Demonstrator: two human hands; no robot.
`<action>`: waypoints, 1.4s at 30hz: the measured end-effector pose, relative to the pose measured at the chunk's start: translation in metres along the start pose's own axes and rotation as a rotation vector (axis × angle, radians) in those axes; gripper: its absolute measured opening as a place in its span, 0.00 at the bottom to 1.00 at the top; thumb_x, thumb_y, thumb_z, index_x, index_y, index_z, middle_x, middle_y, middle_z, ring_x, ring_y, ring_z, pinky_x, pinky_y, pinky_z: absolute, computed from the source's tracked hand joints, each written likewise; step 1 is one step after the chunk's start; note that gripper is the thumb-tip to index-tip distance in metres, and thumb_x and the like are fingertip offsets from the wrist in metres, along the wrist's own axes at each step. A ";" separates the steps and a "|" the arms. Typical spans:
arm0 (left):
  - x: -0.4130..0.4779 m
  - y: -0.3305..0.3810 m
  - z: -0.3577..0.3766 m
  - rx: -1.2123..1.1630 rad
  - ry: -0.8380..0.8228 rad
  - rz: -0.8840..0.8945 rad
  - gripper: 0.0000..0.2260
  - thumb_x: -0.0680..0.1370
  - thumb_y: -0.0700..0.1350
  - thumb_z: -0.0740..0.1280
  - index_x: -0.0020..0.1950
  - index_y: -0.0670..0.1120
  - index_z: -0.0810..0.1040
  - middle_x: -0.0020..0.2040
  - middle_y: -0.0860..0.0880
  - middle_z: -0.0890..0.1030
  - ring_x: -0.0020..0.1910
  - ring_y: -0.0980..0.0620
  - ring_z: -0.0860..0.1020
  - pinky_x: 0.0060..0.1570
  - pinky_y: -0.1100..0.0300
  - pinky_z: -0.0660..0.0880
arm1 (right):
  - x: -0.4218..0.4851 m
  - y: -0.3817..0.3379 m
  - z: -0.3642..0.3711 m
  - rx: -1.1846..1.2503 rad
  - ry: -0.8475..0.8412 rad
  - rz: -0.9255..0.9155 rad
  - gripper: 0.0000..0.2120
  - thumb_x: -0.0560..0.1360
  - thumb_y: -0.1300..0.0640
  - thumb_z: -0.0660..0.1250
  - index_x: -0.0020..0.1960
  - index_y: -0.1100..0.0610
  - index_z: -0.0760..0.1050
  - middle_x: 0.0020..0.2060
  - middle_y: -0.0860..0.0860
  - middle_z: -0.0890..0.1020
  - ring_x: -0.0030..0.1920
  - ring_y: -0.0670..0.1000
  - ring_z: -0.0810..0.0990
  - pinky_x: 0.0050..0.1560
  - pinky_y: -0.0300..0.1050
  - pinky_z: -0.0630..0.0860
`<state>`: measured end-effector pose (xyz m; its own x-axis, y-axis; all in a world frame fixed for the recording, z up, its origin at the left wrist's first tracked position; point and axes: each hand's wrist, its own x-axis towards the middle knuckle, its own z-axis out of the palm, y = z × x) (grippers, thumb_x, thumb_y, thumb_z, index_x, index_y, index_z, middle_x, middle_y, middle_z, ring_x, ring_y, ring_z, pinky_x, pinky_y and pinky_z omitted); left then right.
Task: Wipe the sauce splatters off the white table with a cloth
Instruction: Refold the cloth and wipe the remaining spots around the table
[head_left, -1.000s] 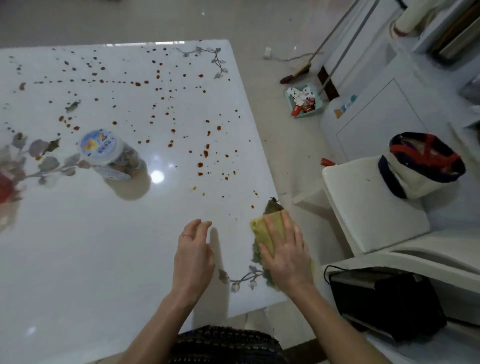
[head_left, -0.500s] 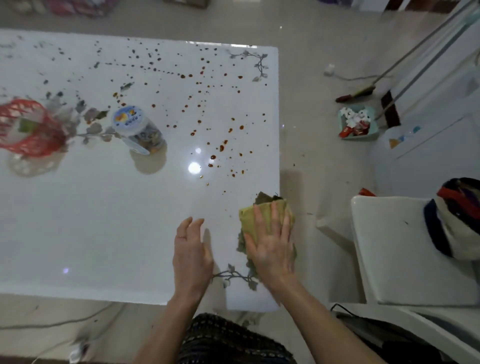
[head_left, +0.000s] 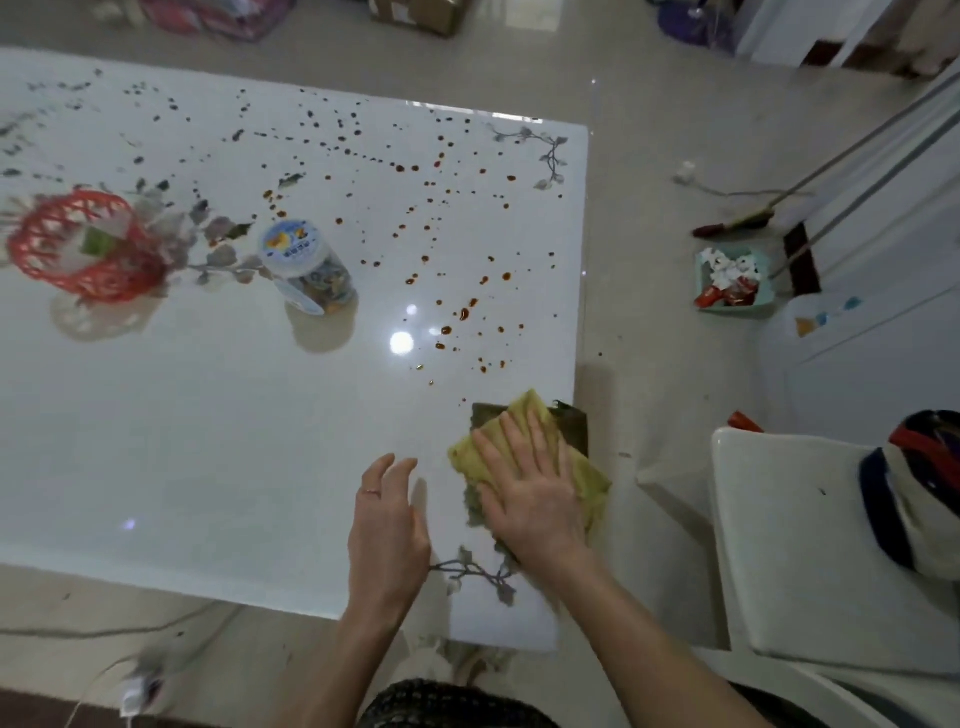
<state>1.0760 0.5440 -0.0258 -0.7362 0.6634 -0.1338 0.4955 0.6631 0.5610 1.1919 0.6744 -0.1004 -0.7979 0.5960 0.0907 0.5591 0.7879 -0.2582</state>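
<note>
Wiping looks like it's only just getting going: the right hand (head_left: 524, 493) lies flat on the yellow-green cloth (head_left: 589, 486), fingers (head_left: 530, 447) straight and spread, pressing it down at the near right corner of the white tabletop (head_left: 208, 441), with a bit of cloth poking past the right edge. The left hand (head_left: 387, 525) sits just beside it, fingers loosely relaxed and holding nothing; can't tell if it's resting on the surface or hovering over it. The sauce splatters (head_left: 462, 314) are pretty much all unwiped, the closest drops just beyond the cloth and the rest fanning out to the far edge. My guess for the next move: push the cloth forward into that nearest cluster with firm pressure, then work outward. In the way: a clear jar with a blue lid (head_left: 306, 265) stands at the left fringe of the spots, and a red basket (head_left: 78, 244) sits further left. There are drops behind both, so they'd likely need shifting. A white chair (head_left: 779, 545) with a bag (head_left: 919, 493) sits close on the right.
</note>
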 end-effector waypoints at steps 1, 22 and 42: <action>0.002 -0.002 -0.002 0.006 -0.001 0.004 0.22 0.72 0.29 0.61 0.65 0.42 0.71 0.68 0.42 0.67 0.64 0.42 0.70 0.56 0.50 0.73 | 0.017 0.007 0.000 0.011 -0.002 0.066 0.27 0.80 0.40 0.53 0.77 0.45 0.64 0.79 0.52 0.60 0.80 0.57 0.51 0.73 0.68 0.58; 0.044 -0.041 -0.006 0.127 0.012 -0.001 0.25 0.71 0.29 0.58 0.68 0.35 0.66 0.68 0.35 0.67 0.68 0.38 0.66 0.66 0.46 0.66 | 0.035 -0.048 0.014 -0.036 -0.014 -0.030 0.26 0.80 0.42 0.57 0.77 0.43 0.63 0.79 0.50 0.59 0.80 0.57 0.52 0.75 0.66 0.52; 0.060 -0.041 -0.014 0.046 0.011 0.000 0.26 0.74 0.31 0.57 0.72 0.39 0.61 0.72 0.39 0.64 0.72 0.44 0.61 0.70 0.51 0.61 | 0.079 -0.059 0.018 -0.040 -0.123 -0.127 0.27 0.82 0.40 0.52 0.79 0.43 0.58 0.80 0.49 0.57 0.80 0.56 0.50 0.75 0.67 0.51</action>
<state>1.0055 0.5518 -0.0455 -0.7415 0.6593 -0.1245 0.5156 0.6786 0.5232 1.0923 0.6723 -0.0955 -0.8829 0.4695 0.0012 0.4585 0.8627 -0.2135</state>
